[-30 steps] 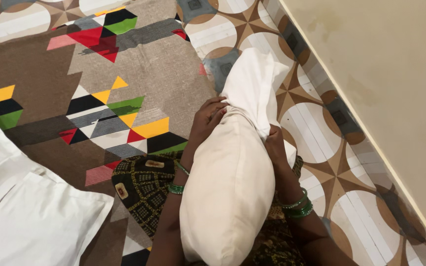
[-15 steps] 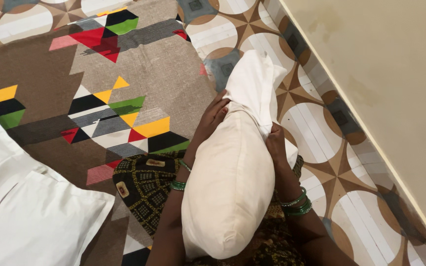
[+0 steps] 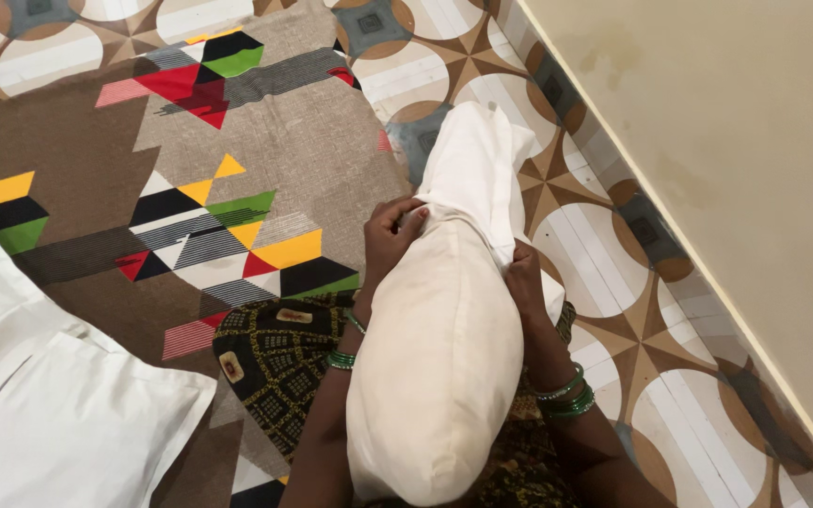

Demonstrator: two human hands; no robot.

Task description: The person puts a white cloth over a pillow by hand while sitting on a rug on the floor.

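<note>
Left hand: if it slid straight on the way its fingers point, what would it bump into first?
Probably the white pillowcase. The left hand grips its edge on the cream pillow, fingers pointing across toward the right hand; depth is unclear.

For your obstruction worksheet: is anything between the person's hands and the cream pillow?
Nothing visible. The left hand and right hand grip the white pillowcase at the cream pillow top, one each side.
</note>
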